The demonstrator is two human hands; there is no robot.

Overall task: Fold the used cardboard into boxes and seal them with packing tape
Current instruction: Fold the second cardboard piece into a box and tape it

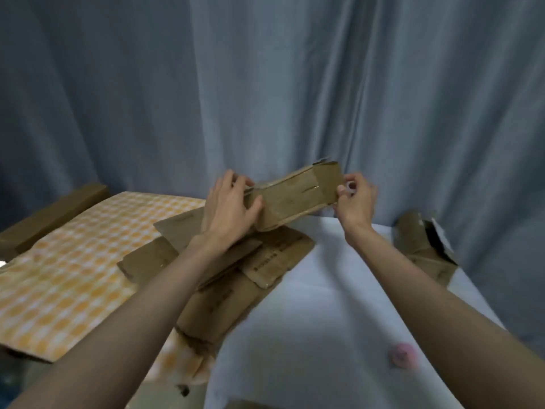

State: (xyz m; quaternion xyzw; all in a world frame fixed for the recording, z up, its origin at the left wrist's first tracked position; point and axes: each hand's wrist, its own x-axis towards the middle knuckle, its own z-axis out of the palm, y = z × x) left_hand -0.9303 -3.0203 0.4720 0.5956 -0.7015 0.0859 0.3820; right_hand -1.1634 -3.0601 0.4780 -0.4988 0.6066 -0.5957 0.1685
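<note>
A small brown cardboard box [295, 194] is held up above the table, tilted with its right end higher. My left hand [228, 206] grips its left end, thumb on the front face and fingers over the top. My right hand [356, 197] is at the box's right edge and holds a small clear tape roll [351, 185] between its fingers. Under the box lies a pile of flattened cardboard sheets [236, 273].
The table has an orange-and-white checked cloth [67, 270] on the left and a white cloth [318, 320] on the right. A pink tape roll [402, 355] lies near the front right. A torn open box [424, 246] sits at the right edge, a long brown box [50, 216] at far left. Grey curtains hang behind.
</note>
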